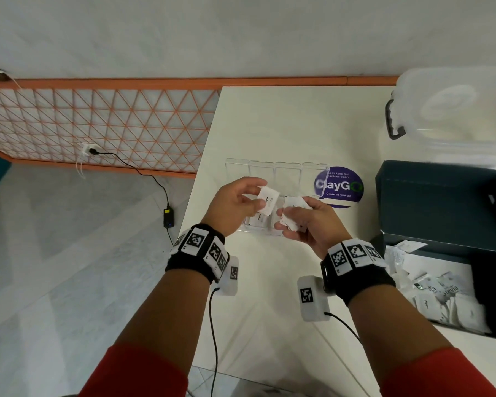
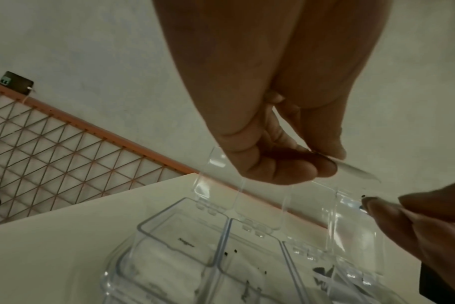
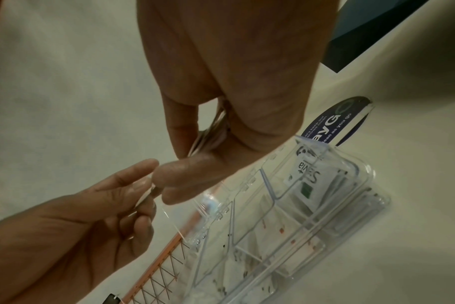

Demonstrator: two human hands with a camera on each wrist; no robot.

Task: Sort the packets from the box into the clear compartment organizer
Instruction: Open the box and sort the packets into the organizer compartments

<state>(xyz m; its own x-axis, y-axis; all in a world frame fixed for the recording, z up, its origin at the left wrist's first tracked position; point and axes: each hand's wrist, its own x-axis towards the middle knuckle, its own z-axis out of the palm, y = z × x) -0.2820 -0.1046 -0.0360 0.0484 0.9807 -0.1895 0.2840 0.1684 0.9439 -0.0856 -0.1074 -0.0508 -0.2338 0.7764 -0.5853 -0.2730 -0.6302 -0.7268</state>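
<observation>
Both hands hover over the clear compartment organizer, whose lids stand open at the back. My left hand pinches a white packet between thumb and fingers. My right hand grips a small bundle of white packets. In the left wrist view the pinched packet shows edge-on above the organizer. The right wrist view shows the bundle in the fingers, and packets lying in several compartments of the organizer. The dark blue box at the right holds many white packets.
A purple round sticker lies on the white table behind the organizer. A translucent lidded tub stands at the back right. The table's left edge drops to the floor, where a black cable and adapter lie.
</observation>
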